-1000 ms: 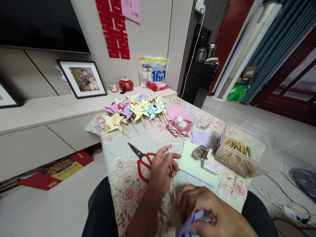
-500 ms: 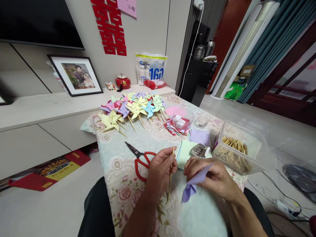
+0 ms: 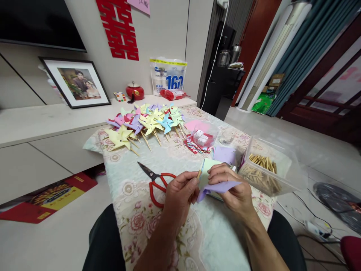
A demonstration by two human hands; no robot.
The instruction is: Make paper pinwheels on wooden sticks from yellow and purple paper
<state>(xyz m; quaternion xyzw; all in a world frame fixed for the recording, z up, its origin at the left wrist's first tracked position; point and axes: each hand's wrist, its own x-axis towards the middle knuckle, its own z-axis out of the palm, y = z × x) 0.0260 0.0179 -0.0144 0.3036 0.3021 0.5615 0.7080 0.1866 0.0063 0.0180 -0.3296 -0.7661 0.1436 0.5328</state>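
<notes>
Left hand [image 3: 180, 195] pinches a stick [image 3: 199, 174], its tip poking up beside the purple paper [image 3: 218, 187] that the right hand [image 3: 232, 188] grips closed above the table [image 3: 169, 162]. Red scissors [image 3: 156, 180] lie just left; finished pinwheels [image 3: 146, 124] heap farther back.

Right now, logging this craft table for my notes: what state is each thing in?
left hand: pinching wooden stick
right hand: holding folded purple paper
scissors: lying open
plastic box: lidless, holds sticks
pinwheels: finished, piled
</notes>
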